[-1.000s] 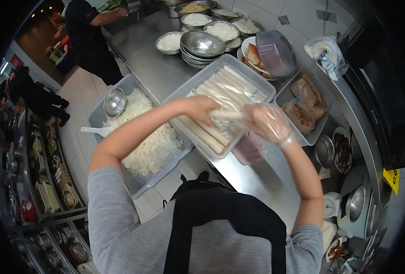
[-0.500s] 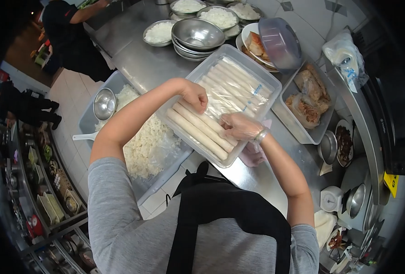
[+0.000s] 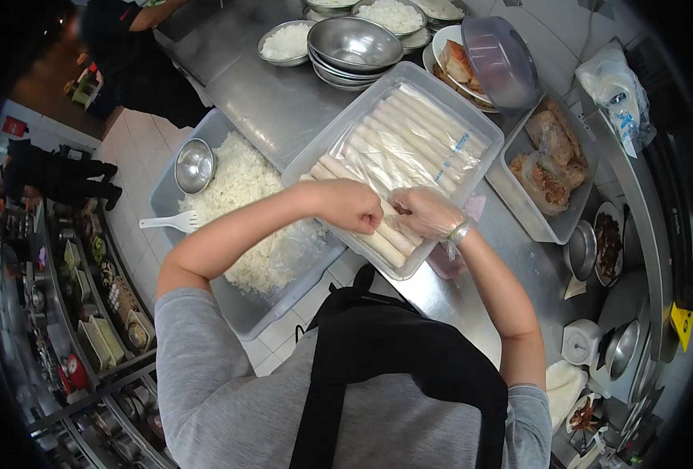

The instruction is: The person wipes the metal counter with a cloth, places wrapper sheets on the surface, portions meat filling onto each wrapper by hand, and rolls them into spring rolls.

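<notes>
Two hands over a tray of long white rolls

We look down past a grey shirt and black apron [image 3: 417, 356] at two hands working close together inside a clear plastic tray [image 3: 460, 105]. The long white rolls [image 3: 388, 247] nearest the body lie slantwise, from the tray's far left to its near right. That slant matters most here: the line of rolls passes beneath the left hand [image 3: 352, 205] and on past the fingertips of the right hand [image 3: 428, 213], so both hands are at the rolls and neither is clearly nearer.

The left hand, which looks bare, crosses the middle of these rolls with its fingers curled in. The right hand, in a clear glove, comes over the tray's right wall, thumb and fingers bent towards the left hand. A narrow gap parts the two hands. We cannot tell whether either one is clamped on a roll.

Beyond the hands, more rolls lie side by side under a clear plastic sheet [image 3: 393, 152] with blue print. To our left is a tub [image 3: 280, 315] of cooked rice [image 3: 245, 205]; to our right, a second tub [image 3: 535, 222] holds bagged food [image 3: 551, 168].
</notes>
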A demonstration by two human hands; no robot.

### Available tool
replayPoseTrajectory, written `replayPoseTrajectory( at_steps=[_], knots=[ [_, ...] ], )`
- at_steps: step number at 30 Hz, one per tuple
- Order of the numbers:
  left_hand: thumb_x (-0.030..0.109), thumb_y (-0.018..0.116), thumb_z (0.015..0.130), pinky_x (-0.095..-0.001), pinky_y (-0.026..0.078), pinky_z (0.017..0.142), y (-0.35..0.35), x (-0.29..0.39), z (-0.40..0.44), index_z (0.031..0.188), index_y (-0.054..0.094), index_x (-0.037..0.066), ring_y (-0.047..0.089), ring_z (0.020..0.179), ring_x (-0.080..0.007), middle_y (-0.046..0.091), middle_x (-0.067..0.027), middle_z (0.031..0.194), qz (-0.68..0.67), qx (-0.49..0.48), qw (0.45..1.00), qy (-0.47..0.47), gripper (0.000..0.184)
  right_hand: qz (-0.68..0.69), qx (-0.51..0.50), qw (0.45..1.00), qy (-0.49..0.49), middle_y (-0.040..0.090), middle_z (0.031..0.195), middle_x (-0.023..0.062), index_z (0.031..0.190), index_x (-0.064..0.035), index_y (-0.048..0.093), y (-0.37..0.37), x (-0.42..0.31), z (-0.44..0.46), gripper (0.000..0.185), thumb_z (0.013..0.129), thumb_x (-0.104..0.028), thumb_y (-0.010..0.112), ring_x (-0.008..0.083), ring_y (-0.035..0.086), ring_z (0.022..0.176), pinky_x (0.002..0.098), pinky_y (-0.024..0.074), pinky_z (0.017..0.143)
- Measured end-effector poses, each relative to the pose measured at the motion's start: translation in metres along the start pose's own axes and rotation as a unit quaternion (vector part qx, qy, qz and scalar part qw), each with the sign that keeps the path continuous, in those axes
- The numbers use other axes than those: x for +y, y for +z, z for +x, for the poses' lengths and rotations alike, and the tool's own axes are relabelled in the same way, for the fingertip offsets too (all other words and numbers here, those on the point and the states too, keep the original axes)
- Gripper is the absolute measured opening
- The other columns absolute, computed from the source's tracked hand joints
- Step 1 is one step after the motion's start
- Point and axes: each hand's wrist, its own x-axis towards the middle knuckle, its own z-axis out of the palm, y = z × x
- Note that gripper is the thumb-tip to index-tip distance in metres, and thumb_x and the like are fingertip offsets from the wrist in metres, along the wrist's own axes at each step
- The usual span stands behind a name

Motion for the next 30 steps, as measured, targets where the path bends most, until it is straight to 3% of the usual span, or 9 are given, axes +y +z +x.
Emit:
replayPoseTrajectory(
  at_steps=[2, 9, 12, 14, 17, 21, 24, 26, 30],
  knots=[
    [0.021, 0.061, 0.087, -0.0386, 0.05, 0.077, 0.013, 0.005, -0.002, 0.093, 0.067, 0.003, 0.064, 0.087, -0.0294, 0.066, -0.0117, 0.094, 0.096, 0.059, 0.994, -0.013, 0.02, 0.033, 0.035, 0.999, -0.013, 0.064, 0.085, 0.0222, 0.096, 0.0004, 0.058, 0.004, 0.002, 0.0, 0.029, 0.079, -0.022, 0.066, 0.0408, 0.061, 0.087, 0.0466, 0.0471, 0.075],
    [0.02, 0.057, 0.089, -0.0401, 0.049, 0.081, 0.005, 0.015, -0.016, 0.094, 0.066, 0.003, 0.061, 0.093, -0.0293, 0.065, -0.0107, 0.096, 0.06, 0.037, 0.996, -0.047, 0.02, 0.018, 0.031, 0.998, -0.044, 0.063, 0.091, 0.0236, 0.104, 0.0, 0.056, 0.009, -0.004, -0.003, 0.031, 0.081, -0.02, 0.063, 0.041, 0.061, 0.092, 0.0473, 0.0469, 0.081],
    [0.018, 0.057, 0.089, -0.0398, 0.047, 0.085, -0.008, -0.018, -0.011, 0.096, 0.065, 0.004, 0.059, 0.098, -0.0299, 0.064, -0.0101, 0.098, 0.04, 0.173, 0.981, -0.078, 0.018, 0.003, 0.071, 0.994, -0.08, 0.06, 0.09, 0.0255, 0.101, 0.0029, 0.053, 0.023, 0.004, -0.001, 0.03, 0.082, -0.019, 0.059, 0.0437, 0.057, 0.089, 0.0483, 0.0444, 0.078],
    [0.015, 0.056, 0.088, -0.0399, 0.046, 0.089, -0.011, -0.049, -0.01, 0.098, 0.064, 0.004, 0.057, 0.102, -0.0311, 0.063, -0.0111, 0.101, 0.17, 0.3, 0.937, -0.053, 0.017, 0.007, 0.083, 0.994, -0.073, 0.06, 0.089, 0.0257, 0.099, 0.0028, 0.053, 0.026, 0.002, -0.001, 0.028, 0.08, -0.017, 0.058, 0.044, 0.057, 0.089, 0.0493, 0.0437, 0.078],
    [0.013, 0.055, 0.088, -0.0402, 0.044, 0.091, -0.016, -0.052, -0.017, 0.099, 0.064, 0.005, 0.056, 0.105, -0.0317, 0.062, -0.0121, 0.101, 0.144, 0.188, 0.963, -0.125, 0.017, -0.016, 0.065, 0.997, -0.032, 0.064, 0.092, 0.0223, 0.103, -0.0009, 0.057, 0.024, -0.003, -0.004, 0.028, 0.082, -0.019, 0.059, 0.0394, 0.061, 0.093, 0.0478, 0.0469, 0.082],
    [0.013, 0.054, 0.088, -0.0406, 0.045, 0.09, -0.017, -0.047, -0.014, 0.099, 0.064, 0.004, 0.056, 0.103, -0.0326, 0.062, -0.0137, 0.099, 0.147, 0.178, 0.96, -0.16, 0.017, -0.02, 0.069, 0.997, -0.01, 0.064, 0.092, 0.021, 0.101, -0.0017, 0.057, 0.027, -0.001, -0.005, 0.025, 0.082, -0.018, 0.059, 0.0383, 0.061, 0.092, 0.0482, 0.0478, 0.08],
    [0.013, 0.054, 0.087, -0.0409, 0.045, 0.09, -0.013, -0.05, -0.01, 0.099, 0.065, 0.003, 0.056, 0.103, -0.0336, 0.063, -0.015, 0.1, 0.165, 0.188, 0.954, -0.163, 0.019, -0.043, 0.173, 0.983, -0.034, 0.064, 0.091, 0.019, 0.097, -0.0026, 0.059, 0.033, 0.003, -0.016, 0.021, 0.082, -0.017, 0.059, 0.0373, 0.061, 0.094, 0.0489, 0.0484, 0.077],
    [0.014, 0.054, 0.086, -0.0415, 0.044, 0.09, -0.007, -0.051, -0.012, 0.1, 0.064, 0.003, 0.056, 0.103, -0.034, 0.063, -0.0158, 0.101, 0.186, 0.201, 0.95, -0.147, 0.02, 0.004, 0.373, 0.923, -0.095, 0.062, 0.089, 0.0171, 0.092, -0.0031, 0.06, 0.025, -0.001, -0.043, 0.018, 0.082, -0.018, 0.058, 0.0368, 0.06, 0.091, 0.0482, 0.0485, 0.075],
    [0.019, 0.057, 0.084, -0.0449, 0.042, 0.094, -0.001, -0.032, -0.012, 0.102, 0.062, 0.0, 0.053, 0.108, -0.0379, 0.06, -0.0212, 0.105, 0.202, 0.195, 0.947, -0.157, 0.027, 0.02, 0.454, 0.882, -0.122, 0.059, 0.082, 0.0163, 0.09, -0.0009, 0.06, 0.017, 0.019, -0.123, 0.018, 0.086, -0.018, 0.059, 0.0359, 0.058, 0.08, 0.0414, 0.0485, 0.072]
  ],
)
